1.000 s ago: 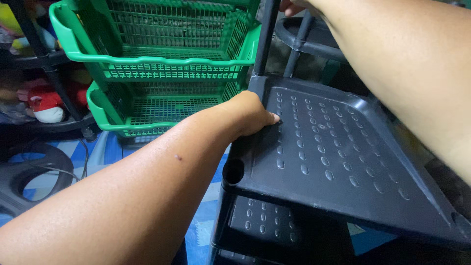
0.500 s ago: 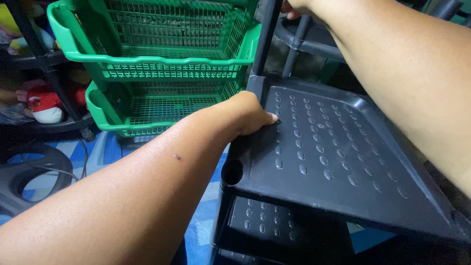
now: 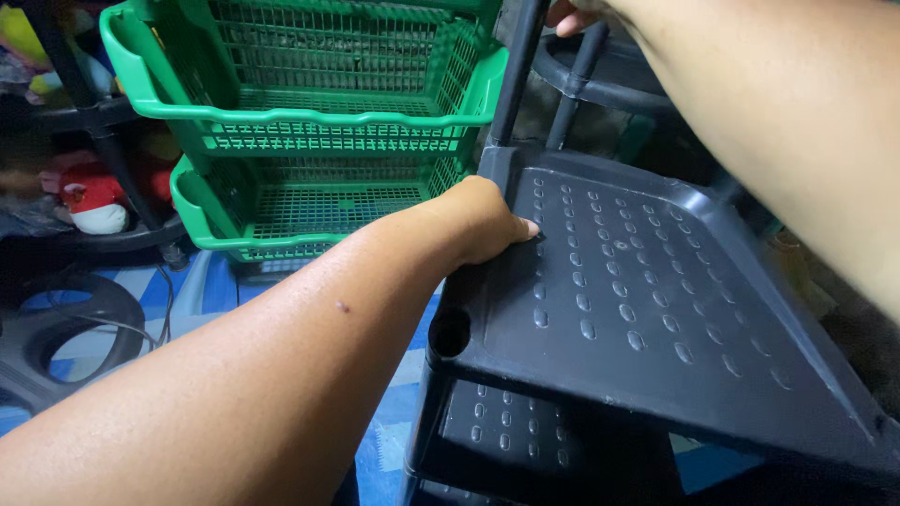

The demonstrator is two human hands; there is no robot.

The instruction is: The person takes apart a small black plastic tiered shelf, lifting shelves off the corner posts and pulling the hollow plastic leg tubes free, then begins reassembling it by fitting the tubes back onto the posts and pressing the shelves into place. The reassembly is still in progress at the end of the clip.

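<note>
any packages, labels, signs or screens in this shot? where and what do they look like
None that can be made out. The left hand grips the edge of a plain black shelf tray with oval holes, and the green mesh baskets behind it show no sticker or tag. The red and white soft toy at far left is too blurred to tell.

The shelf tray (image 3: 656, 309) is black, patterned with rows of small oval dimples, as is the lower tray (image 3: 506, 431) beneath it. The stacked baskets (image 3: 337, 103) are bright green with a fine mesh grid. The floor (image 3: 220, 290) shows blue and white.
</note>
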